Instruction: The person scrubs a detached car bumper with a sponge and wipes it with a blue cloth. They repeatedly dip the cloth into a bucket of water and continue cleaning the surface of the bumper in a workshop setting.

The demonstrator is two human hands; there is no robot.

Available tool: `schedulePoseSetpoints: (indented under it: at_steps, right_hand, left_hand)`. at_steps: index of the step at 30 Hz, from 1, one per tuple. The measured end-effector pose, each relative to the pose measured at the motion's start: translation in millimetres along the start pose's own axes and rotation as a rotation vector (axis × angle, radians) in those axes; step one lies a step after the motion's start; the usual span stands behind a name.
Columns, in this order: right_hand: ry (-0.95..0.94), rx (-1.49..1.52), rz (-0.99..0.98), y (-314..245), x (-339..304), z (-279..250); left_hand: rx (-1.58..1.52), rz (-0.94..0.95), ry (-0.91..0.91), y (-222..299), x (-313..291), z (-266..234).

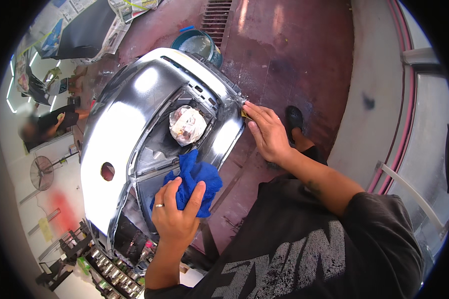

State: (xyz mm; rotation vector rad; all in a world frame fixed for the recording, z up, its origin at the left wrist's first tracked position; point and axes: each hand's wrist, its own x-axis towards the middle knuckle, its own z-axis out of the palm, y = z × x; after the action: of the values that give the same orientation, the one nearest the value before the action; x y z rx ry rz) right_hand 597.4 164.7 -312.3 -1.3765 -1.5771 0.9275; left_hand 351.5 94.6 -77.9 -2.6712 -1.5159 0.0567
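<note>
A large glossy dark car bumper (pixel 115 99) stretches across the left and middle of the view, with bright reflections on its surface. My left hand (pixel 177 212), wearing a ring, has its fingers closed on a bunched blue cloth (pixel 202 180) over the bumper's lower inner part. At the bumper's right edge, my right hand (pixel 270 130) lies with its fingers extended and pressed together. Under those fingertips shows a sliver of a small yellow pad or sheet (pixel 244 114), mostly hidden. A crumpled ball wrapped in whitish paper (pixel 187 124) sits in the bumper's recessed opening.
A teal bucket (pixel 216 56) of cloudy liquid stands behind the bumper, near a floor grate (pixel 216 20). Paper-masked panels (pixel 85 35) are at the far left. Another person (pixel 55 122) is beyond the bumper, near a fan (pixel 42 173). Several cans (pixel 110 274) line a shelf lower left.
</note>
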Motion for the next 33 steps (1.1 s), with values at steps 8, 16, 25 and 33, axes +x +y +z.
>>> schedulePoseSetpoints:
  at_steps: [8, 16, 25, 33]
  right_hand:
    - [-0.256, -0.158, -0.386, -38.1, -2.6, 0.2]
    - [-0.494, -0.214, -0.248, -32.3, 19.5, -24.7]
    - [-0.527, -0.281, -0.132, -32.5, 28.6, -14.2]
    - [-0.741, -0.475, -0.373, -11.3, 87.6, -21.7]
  left_hand:
    - [-0.018, -0.012, -0.063, -3.1, -0.8, -1.8]
    - [-0.017, 0.006, -0.049, -8.2, -5.7, 2.8]
    - [-0.017, 0.004, 0.013, -10.1, -3.0, 5.4]
    - [0.045, -0.007, 0.014, -5.3, 0.6, 3.9]
